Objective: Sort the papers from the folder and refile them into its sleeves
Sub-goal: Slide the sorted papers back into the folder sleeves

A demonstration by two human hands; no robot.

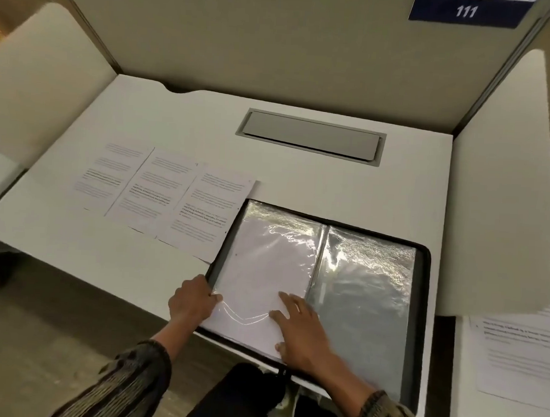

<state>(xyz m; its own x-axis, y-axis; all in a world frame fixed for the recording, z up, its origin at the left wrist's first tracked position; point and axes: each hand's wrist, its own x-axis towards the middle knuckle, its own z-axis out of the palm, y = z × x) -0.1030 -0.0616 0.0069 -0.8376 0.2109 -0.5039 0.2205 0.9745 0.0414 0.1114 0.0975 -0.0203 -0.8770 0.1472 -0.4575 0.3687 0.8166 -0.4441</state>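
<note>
The open folder [367, 309] lies at the near edge of the counter [300, 184], right of centre, and its left sleeve [264, 265] holds a white sheet. The left hand [192, 303] curls its fingers round that sleeve's outer edge, while the right hand [302, 331] lies flat on the sleeve, fingers straight and spread apart. Three printed papers [160, 192] lie in a row just left of the folder, the nearest meeting its left edge.

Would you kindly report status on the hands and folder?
Hands: left hand pinches left sleeve edge, right hand flat on it. Open folder, three papers laid out left of it.
</note>
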